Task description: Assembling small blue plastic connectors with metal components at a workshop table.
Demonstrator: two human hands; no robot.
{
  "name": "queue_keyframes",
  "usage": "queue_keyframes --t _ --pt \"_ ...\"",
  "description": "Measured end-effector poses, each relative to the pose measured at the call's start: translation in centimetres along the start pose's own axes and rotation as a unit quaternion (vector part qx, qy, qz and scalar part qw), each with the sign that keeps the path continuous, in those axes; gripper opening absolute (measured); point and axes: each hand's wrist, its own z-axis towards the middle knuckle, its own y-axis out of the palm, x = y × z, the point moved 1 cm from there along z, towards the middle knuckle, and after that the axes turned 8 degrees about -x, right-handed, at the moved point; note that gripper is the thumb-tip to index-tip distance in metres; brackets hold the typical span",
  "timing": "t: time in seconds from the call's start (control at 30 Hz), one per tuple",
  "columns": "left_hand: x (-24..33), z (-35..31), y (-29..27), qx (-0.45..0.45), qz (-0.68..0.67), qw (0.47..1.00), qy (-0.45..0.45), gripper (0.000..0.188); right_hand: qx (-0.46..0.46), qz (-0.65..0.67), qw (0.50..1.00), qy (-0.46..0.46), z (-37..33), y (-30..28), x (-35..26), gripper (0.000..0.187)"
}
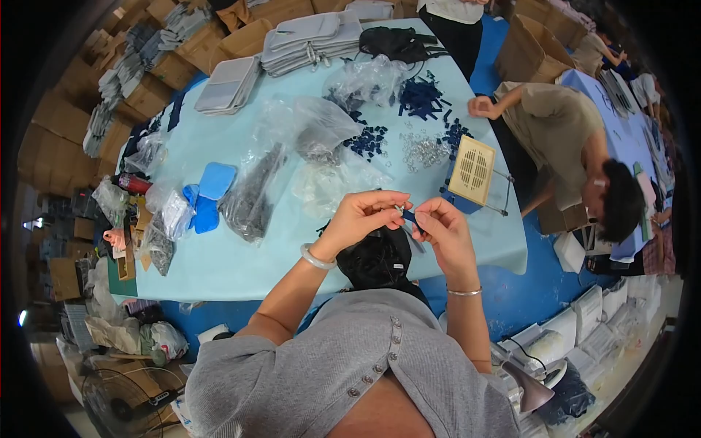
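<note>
Both my hands meet over the near side of the table, a little right of the middle. Between them is a short dark blue strap with a small shiny metal piece at its left end. The thumb and forefinger of my left hand pinch that metal end. On the other side, my right hand pinches the strap with its fingertips. Below them a black bag lies at the table's near edge, partly hidden by my hands and arms.
On the pale blue tablecloth lie metal rings, dark blue straps and plastic bags. A beige slatted box stands to the right. Grey cases are stacked at the back. Another person bends at the right.
</note>
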Motion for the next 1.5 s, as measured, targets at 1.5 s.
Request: queue_keyframes --t 1.5 --pt "-1.6 1.1 3.9 0.079 -0.033 0.996 -0.004 0.014 0.11 0.016 0.987 -0.119 -0.9 -0.7 2.8 0.013"
